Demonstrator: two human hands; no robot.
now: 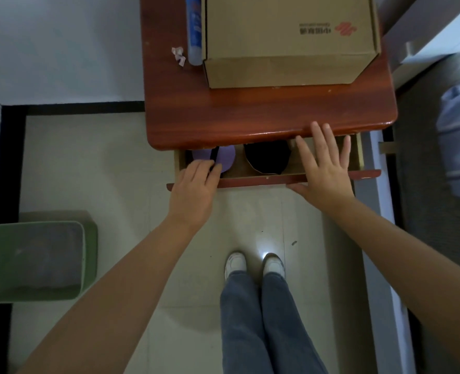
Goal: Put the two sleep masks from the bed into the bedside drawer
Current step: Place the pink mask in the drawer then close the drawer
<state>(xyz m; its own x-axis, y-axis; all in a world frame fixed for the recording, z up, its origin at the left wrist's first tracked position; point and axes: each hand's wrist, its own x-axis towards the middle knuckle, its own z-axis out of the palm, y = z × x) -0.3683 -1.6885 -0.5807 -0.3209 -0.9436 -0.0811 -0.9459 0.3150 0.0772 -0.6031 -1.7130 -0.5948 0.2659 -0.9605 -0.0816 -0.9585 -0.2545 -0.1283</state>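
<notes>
The bedside drawer (258, 181) of the red-brown nightstand (264, 117) is pulled partly out. A purple sleep mask (226, 156) lies in its left part and a black sleep mask (266, 160) lies in the middle; the tabletop hides their far halves. My left hand (196, 188) reaches over the drawer front with its fingertips on the purple mask and its black strap. My right hand (324, 168) rests flat, fingers spread, over the right end of the drawer, thumb against the drawer front.
A cardboard box (288, 41) and a blue tube (194, 31) stand on the nightstand, with a small paper scrap (179, 55) beside them. A green bin (38, 261) stands on the floor at left. The bed edge (445, 130) with striped bedding is at right. My feet (254, 264) stand on the tiles.
</notes>
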